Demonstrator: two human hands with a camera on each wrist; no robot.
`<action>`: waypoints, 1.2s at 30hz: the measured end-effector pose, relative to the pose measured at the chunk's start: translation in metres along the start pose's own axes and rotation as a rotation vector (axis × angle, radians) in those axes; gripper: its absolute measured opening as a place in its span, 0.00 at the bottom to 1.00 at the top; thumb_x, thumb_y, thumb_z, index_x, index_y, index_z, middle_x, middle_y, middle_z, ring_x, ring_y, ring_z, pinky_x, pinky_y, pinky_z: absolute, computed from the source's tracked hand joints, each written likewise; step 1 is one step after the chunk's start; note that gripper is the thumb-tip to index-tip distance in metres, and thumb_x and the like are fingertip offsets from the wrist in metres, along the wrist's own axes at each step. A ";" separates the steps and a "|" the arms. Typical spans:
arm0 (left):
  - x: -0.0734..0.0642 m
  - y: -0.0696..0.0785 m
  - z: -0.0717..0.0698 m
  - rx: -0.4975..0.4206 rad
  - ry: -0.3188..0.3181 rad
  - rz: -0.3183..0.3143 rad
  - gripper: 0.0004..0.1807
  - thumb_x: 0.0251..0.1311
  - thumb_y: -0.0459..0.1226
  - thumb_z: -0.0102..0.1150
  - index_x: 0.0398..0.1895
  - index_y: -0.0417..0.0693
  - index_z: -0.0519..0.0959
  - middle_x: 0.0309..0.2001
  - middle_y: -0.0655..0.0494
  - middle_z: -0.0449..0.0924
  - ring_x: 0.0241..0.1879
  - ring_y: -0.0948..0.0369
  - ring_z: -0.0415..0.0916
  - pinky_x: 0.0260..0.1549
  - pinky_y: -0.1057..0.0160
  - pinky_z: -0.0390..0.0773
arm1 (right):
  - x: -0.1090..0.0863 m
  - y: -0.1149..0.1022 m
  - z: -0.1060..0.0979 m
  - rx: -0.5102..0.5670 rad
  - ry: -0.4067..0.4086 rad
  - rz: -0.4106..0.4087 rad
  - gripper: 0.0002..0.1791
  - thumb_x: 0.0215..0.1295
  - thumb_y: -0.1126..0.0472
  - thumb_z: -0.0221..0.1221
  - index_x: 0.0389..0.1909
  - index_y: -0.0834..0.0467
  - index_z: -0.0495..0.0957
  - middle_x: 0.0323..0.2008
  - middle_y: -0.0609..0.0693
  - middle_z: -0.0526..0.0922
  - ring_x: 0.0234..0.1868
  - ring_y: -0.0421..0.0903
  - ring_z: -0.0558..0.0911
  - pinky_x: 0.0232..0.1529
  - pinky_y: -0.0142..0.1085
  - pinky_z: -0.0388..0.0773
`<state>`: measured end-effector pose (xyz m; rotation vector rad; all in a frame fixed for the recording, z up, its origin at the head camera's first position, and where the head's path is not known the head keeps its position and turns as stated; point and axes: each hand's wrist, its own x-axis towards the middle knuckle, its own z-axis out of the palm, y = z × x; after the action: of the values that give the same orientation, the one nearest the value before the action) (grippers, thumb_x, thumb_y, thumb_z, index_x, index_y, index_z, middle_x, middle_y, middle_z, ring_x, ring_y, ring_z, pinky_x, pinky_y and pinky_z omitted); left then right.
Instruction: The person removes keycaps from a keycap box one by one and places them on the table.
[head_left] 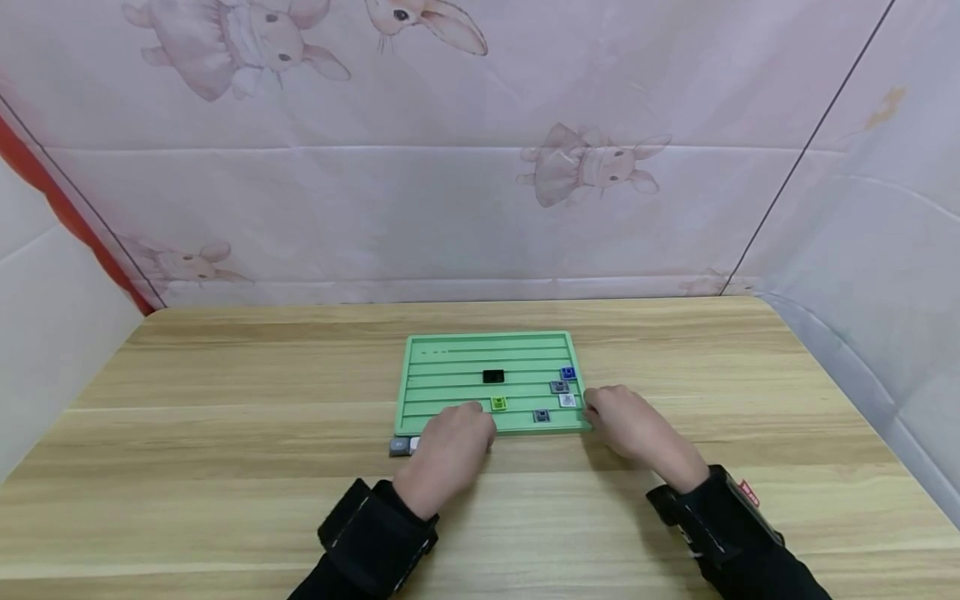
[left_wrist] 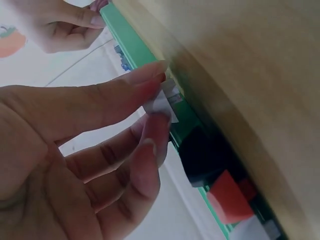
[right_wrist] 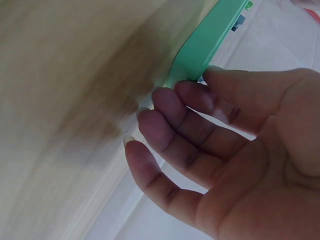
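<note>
A ridged green board (head_left: 450, 392) lies on the table, with several small keycap-like pieces on it. My left hand (head_left: 452, 446) is at the board's front edge. In the left wrist view, its thumb and index finger pinch a white keycap (left_wrist: 161, 107) against that edge. Beyond it along the edge sit a black keycap (left_wrist: 200, 155), a red keycap (left_wrist: 229, 197) and another white keycap (left_wrist: 249, 230). At the front right corner, the thumb and index finger of my right hand (head_left: 630, 423) grip the board; its other fingers are loosely bent.
On the board are a black piece (head_left: 492, 377), a yellow-green piece (head_left: 498, 403), a blue piece (head_left: 567, 373) and a white piece (head_left: 567, 401). A grey keycap (head_left: 400, 447) stands by the front left corner. A printed curtain (head_left: 450, 208) hangs behind the wooden table (head_left: 247, 417).
</note>
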<state>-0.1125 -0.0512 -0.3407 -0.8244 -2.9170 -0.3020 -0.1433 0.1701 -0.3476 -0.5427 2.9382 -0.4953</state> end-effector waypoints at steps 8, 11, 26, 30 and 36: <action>0.000 -0.001 0.003 -0.012 0.012 0.017 0.18 0.38 0.20 0.49 0.05 0.50 0.66 0.15 0.59 0.62 0.17 0.65 0.54 0.11 0.69 0.57 | -0.002 0.000 0.001 -0.001 0.000 -0.002 0.04 0.59 0.70 0.53 0.27 0.64 0.74 0.19 0.50 0.71 0.18 0.42 0.67 0.18 0.33 0.66; -0.001 -0.002 0.001 -0.033 0.006 0.012 0.17 0.41 0.21 0.51 0.06 0.49 0.68 0.16 0.59 0.62 0.18 0.65 0.54 0.11 0.70 0.57 | -0.002 0.000 0.001 -0.002 -0.001 -0.002 0.03 0.59 0.70 0.53 0.27 0.64 0.74 0.18 0.49 0.71 0.18 0.42 0.67 0.18 0.33 0.66; -0.005 -0.007 -0.007 -0.115 -0.036 -0.024 0.08 0.45 0.25 0.59 0.17 0.45 0.80 0.21 0.57 0.72 0.22 0.65 0.62 0.18 0.69 0.68 | -0.002 -0.001 0.002 -0.004 -0.002 0.013 0.03 0.59 0.69 0.53 0.28 0.64 0.74 0.18 0.49 0.70 0.18 0.42 0.67 0.18 0.33 0.67; -0.006 -0.008 -0.007 -0.098 -0.026 -0.028 0.09 0.43 0.23 0.58 0.15 0.45 0.79 0.20 0.57 0.71 0.21 0.65 0.61 0.16 0.69 0.66 | -0.003 -0.001 0.003 -0.003 0.001 0.012 0.03 0.59 0.69 0.53 0.28 0.64 0.74 0.18 0.49 0.70 0.18 0.42 0.67 0.18 0.33 0.67; -0.007 -0.009 -0.007 -0.064 -0.026 -0.045 0.14 0.42 0.20 0.52 0.13 0.46 0.76 0.18 0.58 0.67 0.20 0.64 0.60 0.14 0.68 0.64 | -0.004 -0.002 0.004 -0.006 0.005 0.001 0.03 0.59 0.70 0.53 0.28 0.64 0.74 0.19 0.50 0.71 0.18 0.42 0.67 0.18 0.33 0.67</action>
<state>-0.1109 -0.0634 -0.3362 -0.7778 -2.9681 -0.3926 -0.1384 0.1689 -0.3504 -0.5415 2.9452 -0.4877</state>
